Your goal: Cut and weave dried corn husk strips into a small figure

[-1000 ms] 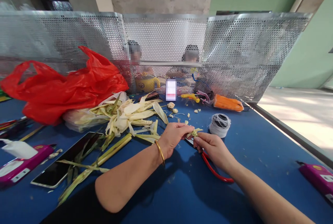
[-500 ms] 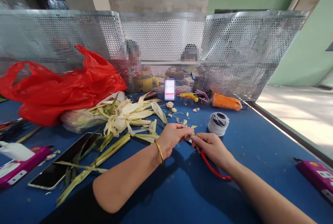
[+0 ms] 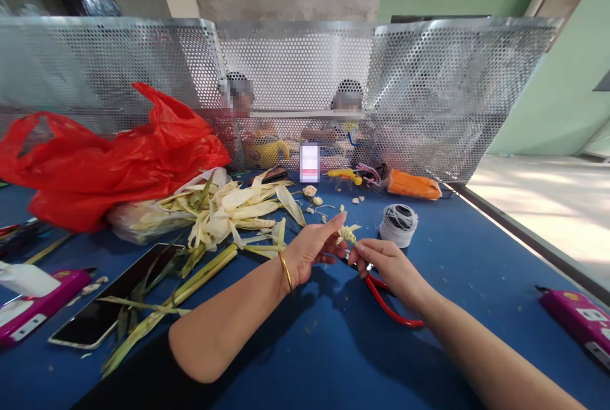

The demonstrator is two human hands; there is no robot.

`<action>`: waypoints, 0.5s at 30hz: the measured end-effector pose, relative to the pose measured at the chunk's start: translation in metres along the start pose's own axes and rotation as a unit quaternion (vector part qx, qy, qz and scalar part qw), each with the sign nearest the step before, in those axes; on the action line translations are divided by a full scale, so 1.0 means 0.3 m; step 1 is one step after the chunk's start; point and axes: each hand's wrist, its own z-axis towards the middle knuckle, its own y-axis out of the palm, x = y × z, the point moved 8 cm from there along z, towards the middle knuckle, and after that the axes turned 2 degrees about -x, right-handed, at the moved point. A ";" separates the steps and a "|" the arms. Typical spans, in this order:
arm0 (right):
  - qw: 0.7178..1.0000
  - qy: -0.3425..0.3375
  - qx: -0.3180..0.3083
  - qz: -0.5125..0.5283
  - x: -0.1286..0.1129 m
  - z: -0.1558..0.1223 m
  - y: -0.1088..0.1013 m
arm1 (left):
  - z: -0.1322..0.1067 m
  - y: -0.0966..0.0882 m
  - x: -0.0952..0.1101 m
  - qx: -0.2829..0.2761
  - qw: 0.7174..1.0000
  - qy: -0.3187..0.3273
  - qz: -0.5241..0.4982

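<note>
My left hand (image 3: 312, 246), with a gold bangle on the wrist, pinches a small pale woven leaf piece (image 3: 347, 232) at the middle of the blue table (image 3: 333, 346). My right hand (image 3: 388, 265) meets it from the right, fingers pinched on the same piece. Red-handled scissors (image 3: 393, 308) lie under my right hand and wrist. A spool of white thread (image 3: 399, 224) stands just beyond my right hand. A heap of pale green leaf strips (image 3: 229, 213) lies to the left of my left hand.
A red plastic bag (image 3: 109, 156) sits at the back left. A phone (image 3: 114, 295) and a pink tool (image 3: 33, 308) lie at the left, another pink tool (image 3: 579, 321) at the right. A perforated metal screen (image 3: 295, 79) closes the back, with two people behind it. An orange knife (image 3: 412, 186) lies near the screen.
Both hands have lifted the woven piece slightly and shifted a little away from me. My left forefinger now sticks out above the piece.
</note>
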 end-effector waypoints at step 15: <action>0.988 -0.015 0.036 -0.150 0.016 0.007 -0.039 | 0.035 -0.044 -0.032 0.054 0.998 -0.003 -0.014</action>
